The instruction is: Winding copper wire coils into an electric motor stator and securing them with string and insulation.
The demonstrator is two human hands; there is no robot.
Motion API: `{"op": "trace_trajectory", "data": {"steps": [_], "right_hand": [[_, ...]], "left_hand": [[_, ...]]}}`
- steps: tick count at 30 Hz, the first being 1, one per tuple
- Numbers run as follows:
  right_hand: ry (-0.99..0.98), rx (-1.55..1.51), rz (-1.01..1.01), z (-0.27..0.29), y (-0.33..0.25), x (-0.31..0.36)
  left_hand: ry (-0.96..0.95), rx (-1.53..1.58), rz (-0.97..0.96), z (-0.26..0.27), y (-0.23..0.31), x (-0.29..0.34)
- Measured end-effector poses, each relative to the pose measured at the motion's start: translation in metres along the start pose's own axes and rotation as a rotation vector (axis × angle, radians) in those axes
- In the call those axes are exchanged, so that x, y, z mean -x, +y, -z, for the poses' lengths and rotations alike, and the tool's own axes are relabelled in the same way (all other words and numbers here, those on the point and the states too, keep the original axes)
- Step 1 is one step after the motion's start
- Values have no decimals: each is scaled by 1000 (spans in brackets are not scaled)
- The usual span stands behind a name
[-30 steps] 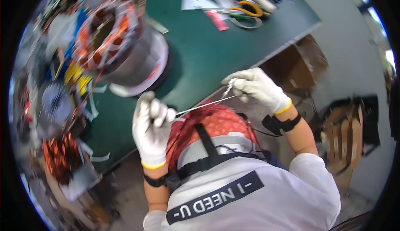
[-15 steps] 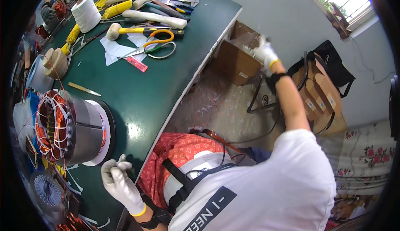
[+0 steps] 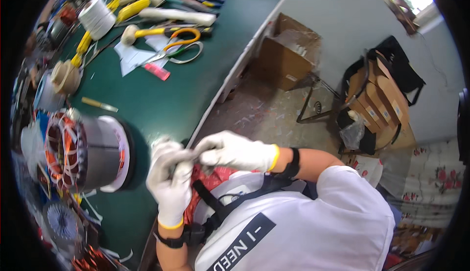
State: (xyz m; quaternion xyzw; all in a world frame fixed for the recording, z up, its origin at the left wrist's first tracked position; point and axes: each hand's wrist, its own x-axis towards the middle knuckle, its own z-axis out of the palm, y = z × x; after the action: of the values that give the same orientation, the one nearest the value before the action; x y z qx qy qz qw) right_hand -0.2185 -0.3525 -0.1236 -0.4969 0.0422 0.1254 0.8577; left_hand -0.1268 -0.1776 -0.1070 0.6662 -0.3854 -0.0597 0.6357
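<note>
In front of my body, at the table's edge, my two hands meet, both in white work gloves with yellow cuffs. My left hand (image 3: 170,180) has its fingers curled and fingertips pressed together. Its fingertips touch those of my right hand (image 3: 232,151), which is pinched from the right. Anything between them is hidden by the fingers and blur. To the left of my left hand, a metal stator (image 3: 100,153) with copper windings and white lacing lies on its side on the green table (image 3: 147,100). A small knife with a yellowish handle (image 3: 99,104) lies beyond it.
Scissors with orange and green handles (image 3: 183,38), a pink-red tool (image 3: 157,71), a mallet (image 3: 129,34) and a white twine spool (image 3: 98,17) lie farther back. A cardboard box (image 3: 279,63) stands on the floor beyond the table, with a metal-framed chair (image 3: 318,117) nearby.
My right hand has come back from the cardboard box to meet my left. My left hand has moved slightly up and right, and its fingers now press against the right's.
</note>
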Motion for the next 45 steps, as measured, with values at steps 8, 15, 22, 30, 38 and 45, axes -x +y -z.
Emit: {"op": "trace_trajectory", "data": {"steps": [8,15,22,30,38,45], "right_hand": [[823,861,280,56,-28,37],[952,1499,589,71,-21,-5],[823,1572,597,80,-7,-70],[803,1312,633,49,-2,-16],[9,940,420,-48,-76,-99],[-532,1022,384,-133,-151,-277]], "left_hand": [[-237,-1186,14,-2,-31,-44],[44,-998,-213,34,-18,-70],[43,-906,-8,40,-13,-74],[-106,-747,-179,28,-19,-23],[915,-619,4,127,31,48],[340,363,315,235,34,-39]]}}
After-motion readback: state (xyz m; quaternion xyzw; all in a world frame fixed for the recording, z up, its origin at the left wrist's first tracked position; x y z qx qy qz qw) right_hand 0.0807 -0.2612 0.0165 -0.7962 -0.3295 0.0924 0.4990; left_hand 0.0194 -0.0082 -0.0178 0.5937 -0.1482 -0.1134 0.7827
